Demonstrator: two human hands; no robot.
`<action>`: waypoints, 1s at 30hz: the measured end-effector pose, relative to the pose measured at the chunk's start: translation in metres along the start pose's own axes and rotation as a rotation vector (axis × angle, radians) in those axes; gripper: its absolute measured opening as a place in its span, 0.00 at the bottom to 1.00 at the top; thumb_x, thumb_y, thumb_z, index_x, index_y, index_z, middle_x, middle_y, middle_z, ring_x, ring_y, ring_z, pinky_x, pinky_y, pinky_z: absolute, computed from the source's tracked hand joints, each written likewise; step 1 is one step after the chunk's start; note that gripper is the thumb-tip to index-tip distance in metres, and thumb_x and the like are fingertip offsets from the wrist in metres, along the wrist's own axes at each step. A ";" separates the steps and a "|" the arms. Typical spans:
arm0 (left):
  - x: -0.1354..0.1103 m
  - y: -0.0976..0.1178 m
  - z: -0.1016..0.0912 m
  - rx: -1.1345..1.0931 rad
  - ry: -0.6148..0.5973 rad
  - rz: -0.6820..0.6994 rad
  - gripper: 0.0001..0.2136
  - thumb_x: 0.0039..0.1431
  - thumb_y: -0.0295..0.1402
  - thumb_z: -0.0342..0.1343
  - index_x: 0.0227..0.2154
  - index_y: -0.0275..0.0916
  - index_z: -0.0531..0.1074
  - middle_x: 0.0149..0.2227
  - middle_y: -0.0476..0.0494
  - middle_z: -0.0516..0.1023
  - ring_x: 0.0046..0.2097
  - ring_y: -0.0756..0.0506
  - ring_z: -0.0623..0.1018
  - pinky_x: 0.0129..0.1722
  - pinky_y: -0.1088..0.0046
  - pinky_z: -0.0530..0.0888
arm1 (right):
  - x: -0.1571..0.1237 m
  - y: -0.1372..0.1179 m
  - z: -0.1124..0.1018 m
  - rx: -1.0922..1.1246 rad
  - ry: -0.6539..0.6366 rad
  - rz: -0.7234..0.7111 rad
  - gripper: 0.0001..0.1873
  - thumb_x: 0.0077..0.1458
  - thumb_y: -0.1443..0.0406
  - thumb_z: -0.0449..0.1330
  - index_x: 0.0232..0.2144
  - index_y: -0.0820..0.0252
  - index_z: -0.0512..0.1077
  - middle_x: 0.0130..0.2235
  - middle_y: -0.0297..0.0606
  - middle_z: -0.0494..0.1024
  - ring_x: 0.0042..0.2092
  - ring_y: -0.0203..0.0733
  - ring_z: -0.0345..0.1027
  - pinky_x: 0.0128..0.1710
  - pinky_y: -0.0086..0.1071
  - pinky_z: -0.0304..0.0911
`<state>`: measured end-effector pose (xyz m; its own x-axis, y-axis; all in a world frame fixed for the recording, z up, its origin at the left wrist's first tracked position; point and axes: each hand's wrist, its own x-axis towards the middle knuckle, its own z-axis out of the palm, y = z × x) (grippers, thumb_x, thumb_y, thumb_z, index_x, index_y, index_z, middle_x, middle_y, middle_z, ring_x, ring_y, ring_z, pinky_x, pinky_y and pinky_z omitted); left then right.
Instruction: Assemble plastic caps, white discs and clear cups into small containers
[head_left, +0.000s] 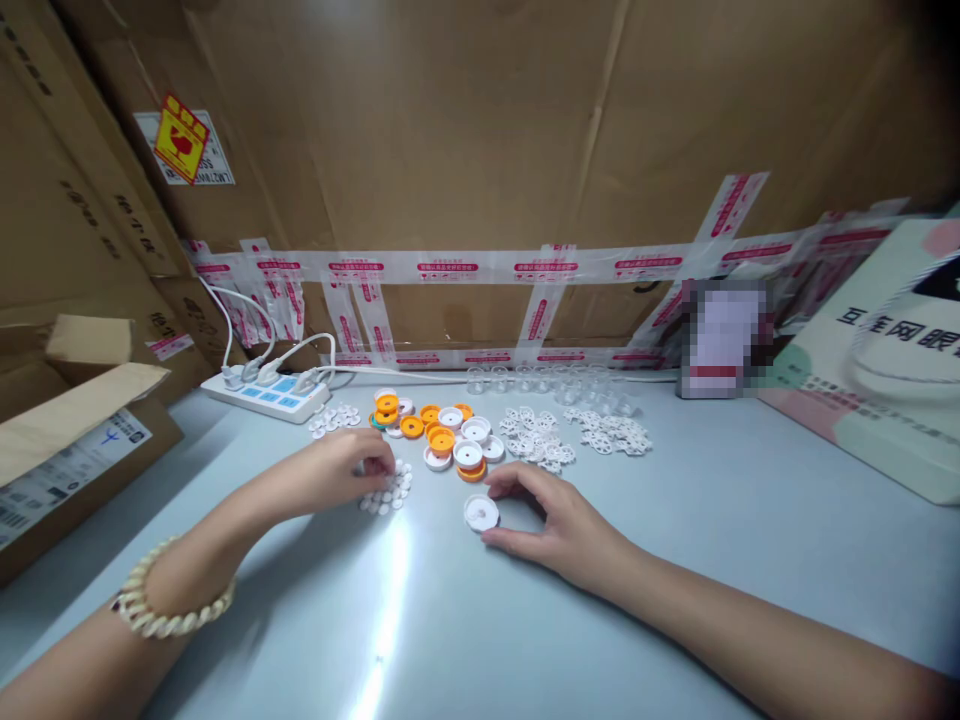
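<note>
My left hand [351,462] rests on the pale table [675,560], fingers curled and pinched over a small heap of tiny white discs [390,495]; what the fingertips hold is too small to name. My right hand [547,520] cups a round white cap [481,512] that lies flat on the table, thumb and forefinger touching its rim. Just beyond lies a cluster of white and orange caps [450,435]. A beaded bracelet [169,610] circles my left wrist.
White wheel-shaped pieces [536,438] and another pile [611,432] lie right of the caps, with small clear cups [525,378] behind. A power strip [266,393] sits at back left, an open carton [67,440] at left, a printed box [877,380] at right. Taped cardboard walls surround the table.
</note>
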<state>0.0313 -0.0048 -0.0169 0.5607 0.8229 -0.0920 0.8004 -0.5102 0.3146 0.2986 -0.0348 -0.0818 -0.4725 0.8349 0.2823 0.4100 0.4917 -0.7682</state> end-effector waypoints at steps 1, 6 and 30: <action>0.001 0.000 0.002 0.010 -0.003 -0.005 0.09 0.55 0.35 0.50 0.31 0.38 0.74 0.32 0.44 0.75 0.34 0.47 0.73 0.33 0.76 0.67 | 0.000 0.000 0.000 0.005 0.001 0.002 0.19 0.45 0.63 0.64 0.40 0.57 0.65 0.39 0.37 0.73 0.41 0.41 0.68 0.43 0.37 0.65; 0.003 0.001 0.005 0.065 0.009 -0.012 0.09 0.54 0.32 0.50 0.30 0.37 0.75 0.30 0.44 0.77 0.32 0.48 0.74 0.32 0.77 0.66 | 0.001 -0.002 -0.001 0.014 0.013 0.006 0.18 0.45 0.64 0.64 0.40 0.56 0.66 0.39 0.37 0.73 0.41 0.41 0.69 0.43 0.37 0.65; 0.025 0.084 0.019 -1.128 -0.123 -0.211 0.08 0.53 0.34 0.54 0.25 0.34 0.73 0.24 0.49 0.73 0.25 0.53 0.68 0.25 0.77 0.59 | -0.004 -0.022 -0.027 -0.341 0.249 -0.781 0.17 0.54 0.75 0.54 0.46 0.59 0.68 0.34 0.42 0.78 0.37 0.40 0.71 0.36 0.35 0.70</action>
<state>0.1164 -0.0317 -0.0109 0.5050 0.8036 -0.3150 0.2705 0.1992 0.9419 0.3129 -0.0426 -0.0506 -0.5476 0.2398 0.8017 0.2706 0.9573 -0.1016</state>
